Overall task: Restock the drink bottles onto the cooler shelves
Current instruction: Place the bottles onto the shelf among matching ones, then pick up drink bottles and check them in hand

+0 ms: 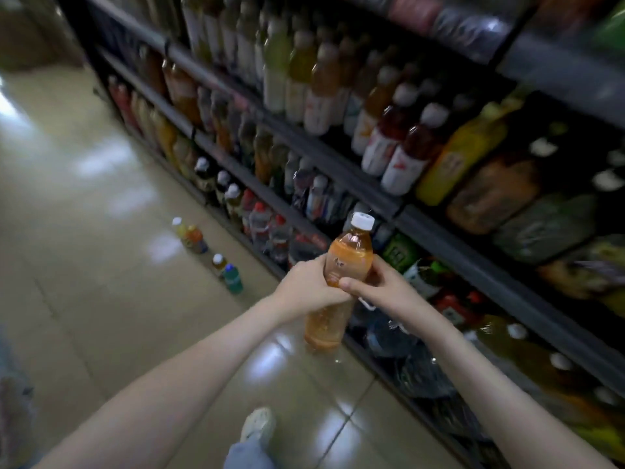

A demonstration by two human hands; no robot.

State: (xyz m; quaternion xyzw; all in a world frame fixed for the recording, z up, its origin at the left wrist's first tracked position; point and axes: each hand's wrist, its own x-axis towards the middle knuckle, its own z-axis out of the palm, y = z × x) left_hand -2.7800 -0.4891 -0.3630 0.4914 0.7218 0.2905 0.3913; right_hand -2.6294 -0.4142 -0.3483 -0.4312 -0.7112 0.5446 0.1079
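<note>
We face a long rack of shelves on our right, packed with rows of drinks, above a glossy tiled floor. We judge the step in hand to be carrying one bottle to its row. An amber drink bottle hangs in the air before the lower shelves, tilted toward them. Our left hand wraps round its middle. Our right hand clasps it from the other side, thumb across the front. The next move calls for finding a matching row with a gap, then sliding the bottle in upright. Four loose bottles stand on the floor near the rack's foot. The held bottle's white cap is on.
</note>
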